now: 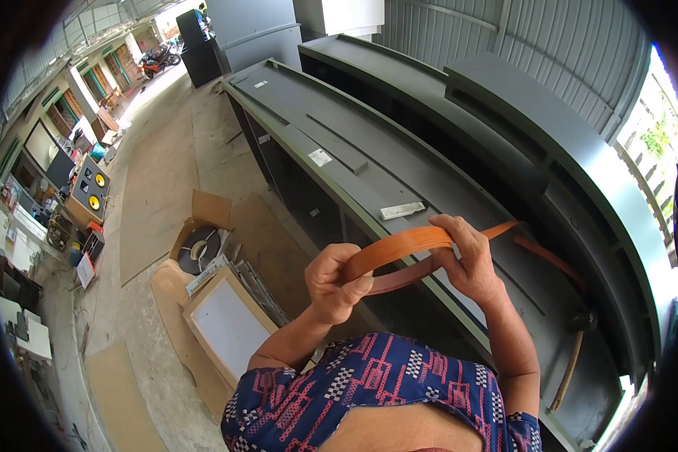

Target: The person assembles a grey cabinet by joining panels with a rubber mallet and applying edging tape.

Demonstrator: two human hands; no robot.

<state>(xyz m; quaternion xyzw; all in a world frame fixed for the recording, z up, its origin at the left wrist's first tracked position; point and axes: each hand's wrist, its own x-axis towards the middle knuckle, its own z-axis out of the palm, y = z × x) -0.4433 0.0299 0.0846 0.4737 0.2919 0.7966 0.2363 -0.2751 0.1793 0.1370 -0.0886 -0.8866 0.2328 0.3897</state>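
A coil of orange-brown, wood-look edge banding [399, 252] is held up in front of my chest, over the near edge of a long dark cabinet [339, 169]. The fingers of my left hand [334, 282] are wrapped round the coil's left side. My right hand [465, 252] grips its right side, thumb inside the ring. One end of the strip sticks out past my right hand. A loose reddish-brown strip [554, 260] lies on the cabinet, and a mallet [580, 324] with a wooden handle rests farther right.
A second long dark cabinet [459, 105] stands behind. On the floor to the left are an opened cardboard box with a dark roll [199, 251] and a framed white panel [230, 324]. A speaker box [89, 190] and a motorcycle [160, 60] are farther off.
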